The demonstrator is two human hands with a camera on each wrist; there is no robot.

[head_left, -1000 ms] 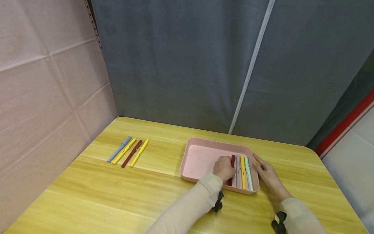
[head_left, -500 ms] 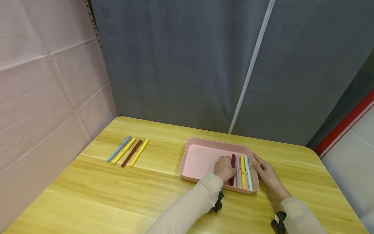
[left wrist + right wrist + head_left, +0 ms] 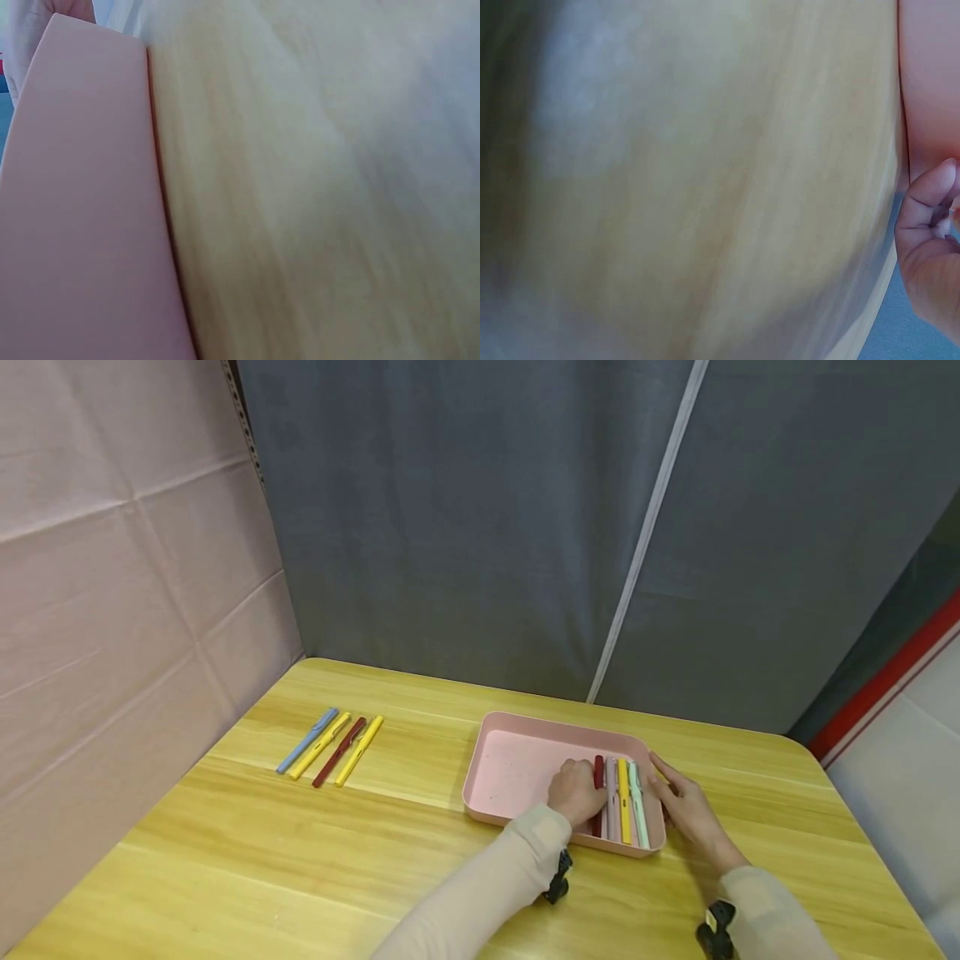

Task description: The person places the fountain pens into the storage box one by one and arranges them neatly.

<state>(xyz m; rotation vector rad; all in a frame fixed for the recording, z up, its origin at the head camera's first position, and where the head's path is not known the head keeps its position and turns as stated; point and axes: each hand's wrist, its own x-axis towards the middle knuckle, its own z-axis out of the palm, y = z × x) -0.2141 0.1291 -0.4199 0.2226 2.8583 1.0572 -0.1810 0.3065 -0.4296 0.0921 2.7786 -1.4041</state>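
Note:
In the head view, a shallow pink tray (image 3: 517,752) holds a row of capped pens at its right end. The row runs from a dark red pen (image 3: 598,822) through a pale mauve pen (image 3: 612,818) and a yellow pen (image 3: 624,806) to a mint green pen (image 3: 638,810). My left hand (image 3: 576,792) reaches over the near rim with fingers curled at the dark red pen, its thumb across the middle; its fingertips are hidden. My right hand (image 3: 690,814) rests along the tray's right outer wall, fingers extended; its thumb (image 3: 934,184) lies against the wall in the right wrist view.
Several more pens lie side by side on the wooden table (image 3: 300,860) at the left: a blue pen (image 3: 307,740), yellow ones and a dark red one. A grey curtain (image 3: 450,527) hangs behind the table's far edge, with a pale pink sheet (image 3: 112,635) at the left.
The dark red pen has shifted very slightly right, towards the mauve pen, with my left thumb over it. My right hand and the tray have stayed in place.

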